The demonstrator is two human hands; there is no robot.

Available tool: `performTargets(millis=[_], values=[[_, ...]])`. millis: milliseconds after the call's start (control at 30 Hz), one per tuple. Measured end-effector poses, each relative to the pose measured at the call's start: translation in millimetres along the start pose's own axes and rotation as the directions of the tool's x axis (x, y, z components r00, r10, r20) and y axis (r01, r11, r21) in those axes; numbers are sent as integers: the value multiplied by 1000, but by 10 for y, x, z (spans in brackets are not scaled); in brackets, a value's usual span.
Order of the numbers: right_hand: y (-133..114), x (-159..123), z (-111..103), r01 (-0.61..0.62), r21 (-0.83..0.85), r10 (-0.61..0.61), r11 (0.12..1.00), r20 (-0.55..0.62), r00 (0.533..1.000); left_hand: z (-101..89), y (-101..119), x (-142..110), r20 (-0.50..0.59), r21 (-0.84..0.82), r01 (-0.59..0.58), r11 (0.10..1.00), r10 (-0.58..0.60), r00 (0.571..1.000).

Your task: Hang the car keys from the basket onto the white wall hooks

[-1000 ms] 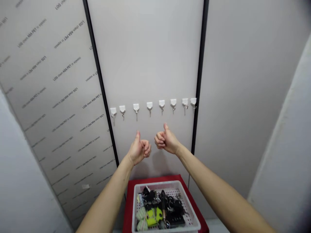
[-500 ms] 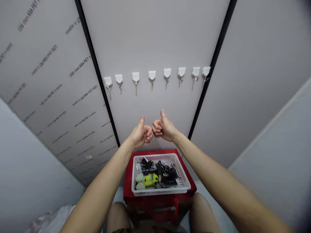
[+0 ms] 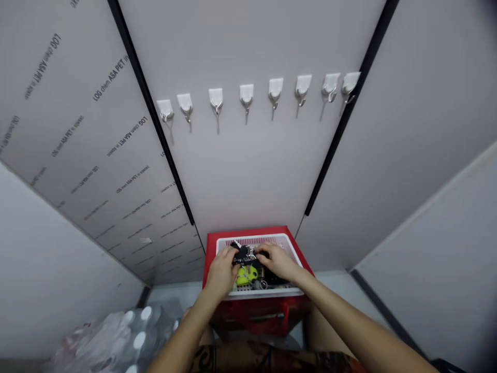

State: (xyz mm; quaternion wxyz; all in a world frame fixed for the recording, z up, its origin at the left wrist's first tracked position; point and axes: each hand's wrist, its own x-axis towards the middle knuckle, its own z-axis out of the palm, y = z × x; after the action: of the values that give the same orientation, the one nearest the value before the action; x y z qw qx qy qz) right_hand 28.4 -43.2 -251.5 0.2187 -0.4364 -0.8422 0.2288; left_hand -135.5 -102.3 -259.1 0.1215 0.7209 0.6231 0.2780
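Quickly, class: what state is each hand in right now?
Left hand: curled at dark items in the white basket; grip cannot be told.
Right hand: curled, also at the basket; grip cannot be told.

Basket [image 3: 267,295] on stand [image 3: 212,247] — trinkets [image 3: 246,275] in it; hooks [image 3: 246,93] on wall [image 3: 248,171] bhd; bottles [image 3: 140,340] on flr [image 3: 186,291], L.

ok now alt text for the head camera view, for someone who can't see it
A person's left hand and right hand reach into a white basket holding dark items and a yellow-green piece, on a red surface. Above, eight white-backed hooks line the wall.
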Motion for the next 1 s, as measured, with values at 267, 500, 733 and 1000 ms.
performTargets(millis=[267, 500, 733, 1000], values=[[107, -90, -26, -78, 191, 95, 979, -87, 992, -14, 15, 2, 56, 30, -28, 999, 27, 998], [-96, 4, -123, -107, 536, 200, 837, -119, 973, -73, 293, -2, 1, -204, 9, 979, -9, 1000], [-439, 121, -260, -91, 722, 228, 686, -94, 969, 156, 440, 58, 190, -550, 172, 817, -78, 979], [-325, 64, -102, -127, 746, 93, 653, 88, 992, 212, 283, 72, 248, -669, 265, 694, -128, 960]])
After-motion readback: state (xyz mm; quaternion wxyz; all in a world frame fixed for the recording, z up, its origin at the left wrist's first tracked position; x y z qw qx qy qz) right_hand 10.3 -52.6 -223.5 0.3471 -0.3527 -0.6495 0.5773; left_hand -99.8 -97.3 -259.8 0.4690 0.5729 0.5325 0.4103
